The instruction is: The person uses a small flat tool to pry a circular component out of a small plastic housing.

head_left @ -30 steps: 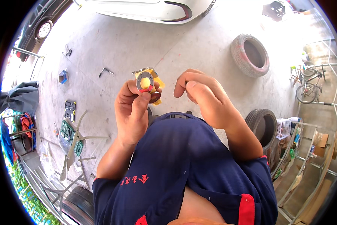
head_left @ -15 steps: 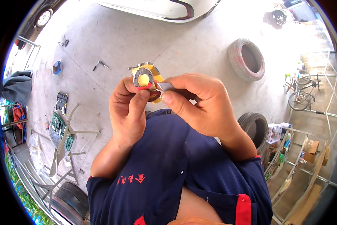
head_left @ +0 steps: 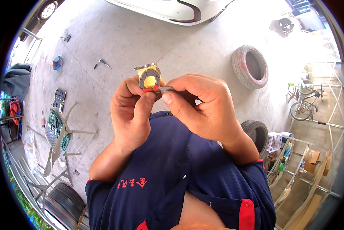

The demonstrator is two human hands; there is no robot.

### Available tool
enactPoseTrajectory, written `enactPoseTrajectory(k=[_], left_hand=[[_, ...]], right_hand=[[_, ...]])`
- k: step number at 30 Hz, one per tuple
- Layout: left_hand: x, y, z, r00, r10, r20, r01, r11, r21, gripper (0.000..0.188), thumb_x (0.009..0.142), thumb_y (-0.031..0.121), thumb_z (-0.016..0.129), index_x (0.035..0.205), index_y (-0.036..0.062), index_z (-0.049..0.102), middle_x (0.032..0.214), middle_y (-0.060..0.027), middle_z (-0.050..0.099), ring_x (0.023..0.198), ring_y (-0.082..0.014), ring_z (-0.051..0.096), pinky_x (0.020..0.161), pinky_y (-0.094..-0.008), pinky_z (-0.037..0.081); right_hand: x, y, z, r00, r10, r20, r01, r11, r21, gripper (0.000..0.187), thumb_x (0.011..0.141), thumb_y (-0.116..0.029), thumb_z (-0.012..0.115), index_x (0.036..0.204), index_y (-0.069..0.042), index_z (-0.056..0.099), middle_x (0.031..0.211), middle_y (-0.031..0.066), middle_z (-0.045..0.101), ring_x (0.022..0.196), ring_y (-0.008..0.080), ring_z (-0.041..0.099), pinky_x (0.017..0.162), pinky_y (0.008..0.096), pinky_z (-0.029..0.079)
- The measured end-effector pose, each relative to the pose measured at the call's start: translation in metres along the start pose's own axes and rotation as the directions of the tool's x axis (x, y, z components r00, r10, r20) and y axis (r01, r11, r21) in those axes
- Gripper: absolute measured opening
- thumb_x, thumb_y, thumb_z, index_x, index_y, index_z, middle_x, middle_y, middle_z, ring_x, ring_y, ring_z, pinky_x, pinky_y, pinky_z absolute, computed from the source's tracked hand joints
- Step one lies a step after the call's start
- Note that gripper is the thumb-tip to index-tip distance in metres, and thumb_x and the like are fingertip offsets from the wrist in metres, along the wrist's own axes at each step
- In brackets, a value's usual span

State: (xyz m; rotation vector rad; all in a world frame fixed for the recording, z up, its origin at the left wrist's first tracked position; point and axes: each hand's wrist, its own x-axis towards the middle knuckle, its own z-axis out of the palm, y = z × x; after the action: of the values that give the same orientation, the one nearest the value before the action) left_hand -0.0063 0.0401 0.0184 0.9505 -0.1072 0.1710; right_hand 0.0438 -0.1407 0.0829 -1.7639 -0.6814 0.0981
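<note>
Both my hands meet in front of my chest. My left hand (head_left: 131, 105) is closed, pinching a yellow piece with a dark grey ring (head_left: 150, 79) on its face and a red patch at the bottom. The ring looks made of segments; I cannot tell exactly what the piece is. My right hand (head_left: 202, 107) is closed too, thumb and forefinger gripping a small flat grey strip (head_left: 166, 89). The strip's tip reaches the red patch beside my left thumb. My fingers hide the strip's other end and part of the yellow piece.
A worn tyre (head_left: 250, 66) lies on the concrete floor to the right, another tyre (head_left: 255, 136) nearer. A white car (head_left: 160, 9) stands ahead. On the left are a chair holding a green tool case (head_left: 59, 129), a black tool case (head_left: 59, 100) and a black-handled tool (head_left: 101, 63). Bicycles (head_left: 304, 103) stand far right.
The grey strip has tilted flatter and sits closer against the red patch. The yellow piece has turned slightly in my left hand. My view has shifted a little.
</note>
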Motion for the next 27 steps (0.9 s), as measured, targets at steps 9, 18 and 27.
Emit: enactPoseTrajectory(k=[9,18,27], left_hand=[[0.001,-0.002,0.0,1.0,0.031,0.006,-0.031,0.999,-0.017,0.009,0.105,-0.003,0.06,0.1,0.0041,0.057,0.117,-0.0121,0.071,0.11,-0.0169,0.066,0.104,-0.0352,0.051],[0.0,-0.002,0.001,1.0,0.027,0.005,-0.027,1.0,-0.013,0.007,0.105,-0.003,0.059,0.102,0.0034,0.058,0.117,-0.0122,0.071,0.109,-0.016,0.066,0.103,-0.0349,0.052],[-0.002,-0.003,-0.002,1.0,0.03,0.01,-0.03,0.999,-0.012,0.009,0.105,-0.005,0.057,0.103,0.0026,0.059,0.119,-0.0123,0.07,0.109,-0.0157,0.066,0.102,-0.0347,0.054]], right_hand=[[0.005,-0.007,-0.001,0.999,0.049,0.023,-0.048,0.998,-0.043,0.006,0.096,-0.005,0.075,0.097,0.001,0.075,0.075,0.0067,0.065,0.062,0.0134,0.06,0.056,0.0294,0.045],[0.004,-0.01,-0.002,0.993,0.119,0.023,-0.118,0.992,-0.035,0.006,0.094,-0.006,0.075,0.096,0.0,0.074,0.073,0.0105,0.065,0.063,0.0214,0.062,0.058,0.0347,0.048],[0.003,-0.008,0.0,0.995,0.095,0.012,-0.094,0.995,-0.04,0.007,0.095,-0.006,0.075,0.095,0.001,0.074,0.071,0.0108,0.064,0.061,0.0212,0.061,0.057,0.0349,0.047]])
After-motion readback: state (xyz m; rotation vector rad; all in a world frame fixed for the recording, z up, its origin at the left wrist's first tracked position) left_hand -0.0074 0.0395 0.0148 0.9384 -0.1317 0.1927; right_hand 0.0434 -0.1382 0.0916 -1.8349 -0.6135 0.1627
